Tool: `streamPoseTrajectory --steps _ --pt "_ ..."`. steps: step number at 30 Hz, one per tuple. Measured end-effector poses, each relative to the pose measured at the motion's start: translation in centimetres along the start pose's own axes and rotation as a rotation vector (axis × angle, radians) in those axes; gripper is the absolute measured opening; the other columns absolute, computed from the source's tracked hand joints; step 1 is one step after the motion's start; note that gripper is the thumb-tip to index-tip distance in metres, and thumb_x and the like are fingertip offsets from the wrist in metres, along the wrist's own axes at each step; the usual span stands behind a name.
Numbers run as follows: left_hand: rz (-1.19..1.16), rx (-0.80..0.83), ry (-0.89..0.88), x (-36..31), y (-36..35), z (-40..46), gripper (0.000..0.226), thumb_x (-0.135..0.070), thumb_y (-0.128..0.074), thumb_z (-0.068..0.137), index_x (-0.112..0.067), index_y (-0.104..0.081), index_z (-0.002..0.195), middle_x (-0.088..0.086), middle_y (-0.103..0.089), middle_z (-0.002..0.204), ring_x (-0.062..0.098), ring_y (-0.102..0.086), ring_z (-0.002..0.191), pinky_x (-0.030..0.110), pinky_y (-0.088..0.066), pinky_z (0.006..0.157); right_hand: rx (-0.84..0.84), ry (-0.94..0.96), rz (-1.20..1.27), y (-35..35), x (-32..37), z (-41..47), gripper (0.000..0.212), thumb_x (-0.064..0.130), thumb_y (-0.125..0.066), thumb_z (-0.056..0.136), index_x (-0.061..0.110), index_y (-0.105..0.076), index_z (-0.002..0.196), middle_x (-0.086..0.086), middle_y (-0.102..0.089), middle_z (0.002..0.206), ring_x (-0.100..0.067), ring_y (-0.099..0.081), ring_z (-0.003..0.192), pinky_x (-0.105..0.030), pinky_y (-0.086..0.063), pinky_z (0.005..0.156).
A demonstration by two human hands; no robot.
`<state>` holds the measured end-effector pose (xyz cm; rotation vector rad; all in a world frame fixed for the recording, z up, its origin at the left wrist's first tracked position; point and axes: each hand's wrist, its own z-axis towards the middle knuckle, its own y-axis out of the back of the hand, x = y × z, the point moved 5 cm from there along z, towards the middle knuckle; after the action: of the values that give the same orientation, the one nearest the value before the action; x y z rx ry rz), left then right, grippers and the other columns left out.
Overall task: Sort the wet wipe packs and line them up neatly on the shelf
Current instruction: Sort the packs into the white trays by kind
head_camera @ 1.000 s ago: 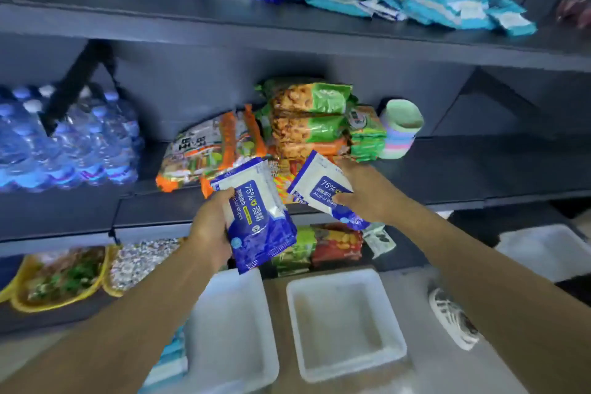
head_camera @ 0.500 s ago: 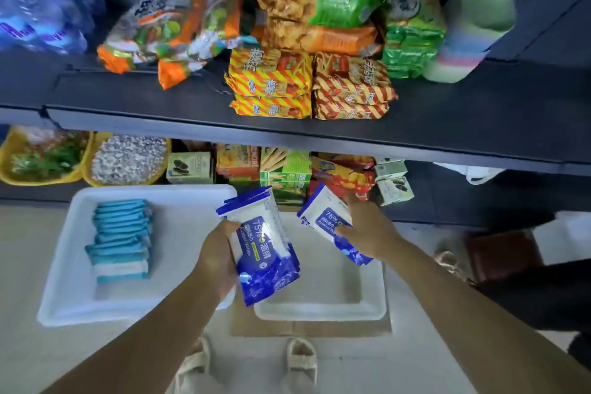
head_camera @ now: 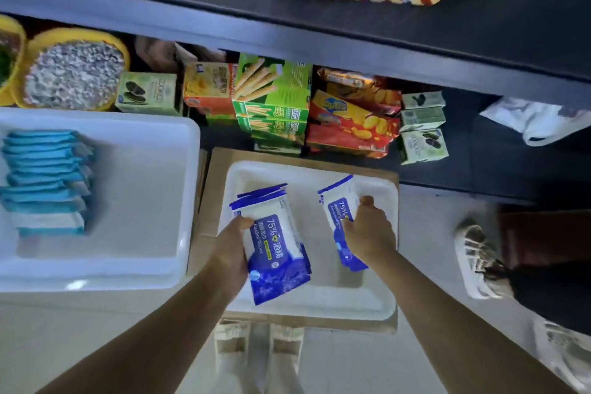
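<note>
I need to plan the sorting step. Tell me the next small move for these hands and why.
Probably lower both loads into the small white tray. The left hand grips a stack of blue alcohol wipe packs and the right hand grips one more pack, both over that tray, while the teal packs fill the larger tray.

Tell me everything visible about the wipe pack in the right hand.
The single wipe pack is a soft, glossy plastic pouch, white at the top with a blue seal strip, dark blue below, printed "75%". The right hand grips its right edge, covering part of it. It is tilted, over the small white tray.
</note>
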<state>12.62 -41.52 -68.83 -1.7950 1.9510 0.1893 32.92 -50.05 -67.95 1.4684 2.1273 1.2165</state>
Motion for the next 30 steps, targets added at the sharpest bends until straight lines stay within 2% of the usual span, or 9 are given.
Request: streamPoseTrajectory --steps 3,5,6,12,18,21,23,27,30 --pt "0.038 0.03 0.108 1.4 -2.1 2.8 0.007 -0.016 -0.051 0.09 -0.013 -0.057 0.091 0.007 -0.066 0.076 0.022 -0.066 0.066 0.033 -0.055 0.061 -0.083 -0.116 0.088 -1.2 -3.0 1.7 0.045 0.025 -0.059 0.092 0.007 -0.037 0.127 -0.013 -0.056 0.127 -0.031 -0.06 0.109 -0.034 -0.05 0.077" --pt "0.075 0.062 0.117 2.0 -3.4 4.6 0.012 -0.013 -0.048 0.09 -0.014 -0.057 0.083 0.002 -0.064 0.059 0.017 -0.065 0.049 0.029 -0.054 0.049 -0.126 -0.163 0.114 -1.8 -4.3 2.7 0.047 0.023 -0.063 0.09 0.006 -0.037 0.125 -0.014 -0.055 0.127 -0.033 -0.06 0.11 -0.039 -0.051 0.081" --pt "0.105 0.069 0.111 2.3 -3.9 5.6 0.014 -0.012 -0.046 0.09 -0.015 -0.058 0.083 0.002 -0.064 0.06 0.016 -0.065 0.049 0.03 -0.055 0.05 -0.144 -0.172 0.121 -2.2 -4.6 3.2 0.051 0.023 -0.065 0.088 0.007 -0.036 0.127 -0.014 -0.055 0.127 -0.034 -0.059 0.11 -0.041 -0.052 0.083" --pt "0.32 0.094 0.096 4.8 -6.1 9.9 0.032 -0.017 -0.046 0.089 -0.006 -0.057 0.118 0.015 -0.065 0.098 0.028 -0.065 0.086 0.05 -0.051 0.086 -0.221 -0.11 0.075 -4.7 -5.0 5.0 0.069 0.031 -0.063 0.089 0.012 -0.024 0.142 -0.009 -0.051 0.132 -0.028 -0.057 0.113 -0.042 -0.049 0.092" --pt "0.31 0.048 0.162 6.3 -6.6 11.7 0.03 -0.019 -0.048 0.092 -0.007 -0.051 0.119 0.016 -0.067 0.108 0.03 -0.067 0.091 0.05 -0.05 0.091 -0.253 0.013 0.093 -4.4 -5.0 4.0 0.069 0.031 -0.062 0.089 0.011 -0.024 0.143 -0.01 -0.043 0.137 -0.025 -0.053 0.118 -0.036 -0.049 0.092" --pt "0.261 0.059 0.186 6.8 -7.4 11.9 0.035 -0.016 -0.046 0.091 -0.007 -0.049 0.125 0.018 -0.065 0.116 0.034 -0.064 0.104 0.052 -0.05 0.092 -0.365 0.125 0.136 -3.9 -4.9 2.3 0.068 0.026 -0.07 0.081 0.003 -0.04 0.136 -0.018 -0.047 0.132 -0.031 -0.055 0.115 -0.041 -0.053 0.084" --pt "0.226 0.069 0.191 7.3 -8.2 12.0 0.031 -0.011 -0.043 0.091 -0.004 -0.051 0.121 0.017 -0.065 0.112 0.033 -0.064 0.102 0.049 -0.05 0.092 -0.455 0.181 0.188 -3.9 -4.9 1.3 0.059 0.03 -0.066 0.078 -0.001 -0.05 0.125 -0.02 -0.053 0.124 -0.032 -0.057 0.11 -0.042 -0.056 0.076" --pt "0.186 0.087 0.187 8.2 -9.4 11.9 0.026 0.003 -0.04 0.085 -0.003 -0.055 0.106 0.018 -0.062 0.098 0.028 -0.062 0.084 0.044 -0.048 0.09 -0.296 0.104 0.268 -5.7 -5.5 1.2 0.057 0.033 -0.061 0.085 0.007 -0.042 0.132 -0.01 -0.043 0.134 -0.019 -0.045 0.122 -0.031 -0.052 0.084" --pt "0.197 0.132 0.16 8.5 -9.9 12.1 0.029 0.011 -0.036 0.082 -0.002 -0.058 0.097 0.016 -0.063 0.092 0.026 -0.061 0.077 0.039 -0.051 0.082 -0.216 0.08 0.255 -6.1 -5.8 1.7 0.054 0.028 -0.058 0.09 0.01 -0.035 0.136 -0.007 -0.039 0.136 -0.015 -0.042 0.125 -0.029 -0.051 0.089"
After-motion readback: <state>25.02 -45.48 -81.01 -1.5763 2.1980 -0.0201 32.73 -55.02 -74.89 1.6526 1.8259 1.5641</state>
